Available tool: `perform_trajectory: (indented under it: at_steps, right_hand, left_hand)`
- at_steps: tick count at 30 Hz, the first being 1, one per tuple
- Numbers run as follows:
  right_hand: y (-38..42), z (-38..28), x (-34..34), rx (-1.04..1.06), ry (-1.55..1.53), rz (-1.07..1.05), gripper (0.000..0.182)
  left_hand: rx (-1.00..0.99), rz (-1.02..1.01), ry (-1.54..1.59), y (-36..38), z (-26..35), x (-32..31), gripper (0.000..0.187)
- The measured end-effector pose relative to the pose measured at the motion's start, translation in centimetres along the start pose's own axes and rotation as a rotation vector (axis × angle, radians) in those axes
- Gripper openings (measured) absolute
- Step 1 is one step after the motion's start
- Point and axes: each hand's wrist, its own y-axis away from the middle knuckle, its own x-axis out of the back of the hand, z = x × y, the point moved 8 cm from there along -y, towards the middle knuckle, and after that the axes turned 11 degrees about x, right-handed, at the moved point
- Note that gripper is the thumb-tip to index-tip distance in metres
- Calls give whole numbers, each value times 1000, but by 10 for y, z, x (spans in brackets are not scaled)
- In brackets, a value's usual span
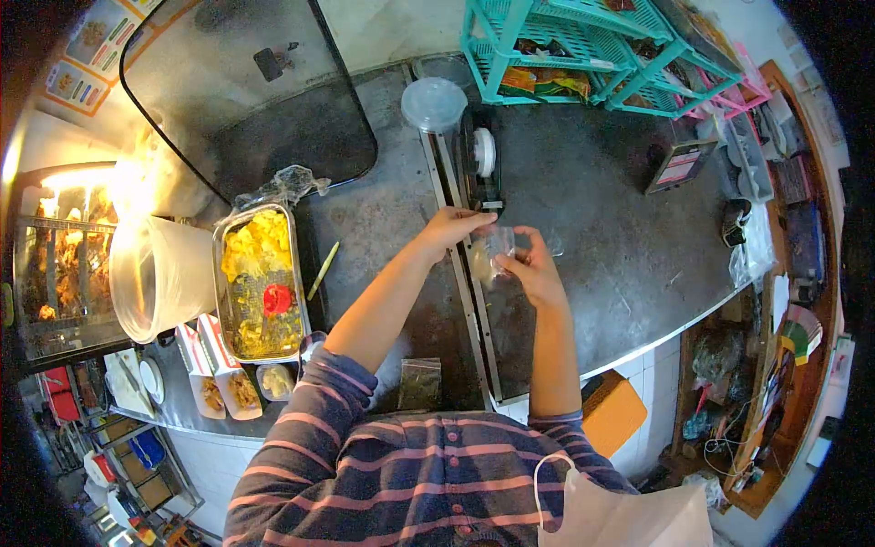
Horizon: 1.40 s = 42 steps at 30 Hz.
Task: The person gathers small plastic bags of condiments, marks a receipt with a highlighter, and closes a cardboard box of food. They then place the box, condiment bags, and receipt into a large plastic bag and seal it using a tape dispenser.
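Grey and scuffed, the surface [583, 219] fills mid-frame, and just above its centre a small clear bag [492, 252] is pinched between both hands — left hand [453, 228] at its upper-left edge, right hand [533, 273] at its lower right — directly below the tape dispenser [482, 164].

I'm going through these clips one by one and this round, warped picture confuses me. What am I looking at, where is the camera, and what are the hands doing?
There is no machine here. The camera sits on a person's head and looks down, so you see their own arms from above; the wide lens bends the edges. Both hands meet over a grey counter. The left hand and right hand hold a small clear bag between them, just below a tape dispenser. To the left lie a metal tray of yellow food, a clear tub and a few small food boxes. Teal baskets stand at the back.
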Motion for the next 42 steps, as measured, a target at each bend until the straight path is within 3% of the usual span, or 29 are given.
perform_trajectory:
  at_steps: [6,9,15,18,21,23,29,33,36,37,42]
  right_hand:
    - [3,-2,-3,21,61,14,51]
    - [-2,9,8,16,137,15,54]
    - [-14,31,19,12,246,14,53]
    - [-10,44,20,-12,307,-9,54]
    - [3,24,9,0,318,30,54]
    - [17,-7,-1,100,271,-60,53]
    - [75,-98,-55,228,293,-287,54]
    - [110,-118,-82,320,316,-417,50]
    - [141,-140,-109,569,509,-469,38]
    - [149,-142,-115,557,535,-456,34]
    - [188,-143,-130,628,688,-355,29]
  left_hand:
    - [-5,48,136,-1,-6,-5,32]
    - [-164,190,90,-7,-9,-2,31]
    - [-317,482,-167,13,3,0,27]
    - [-300,753,-662,4,-16,13,28]
    - [-426,538,-352,9,-11,7,25]
    - [-447,317,-120,31,-7,-7,20]
    - [-494,114,155,128,5,-28,22]
    - [-414,1,330,178,-8,-34,21]
    - [-292,-179,382,195,-42,-42,20]
    - [-182,-228,381,202,-55,-47,19]
    - [-93,-419,522,234,-93,-65,20]
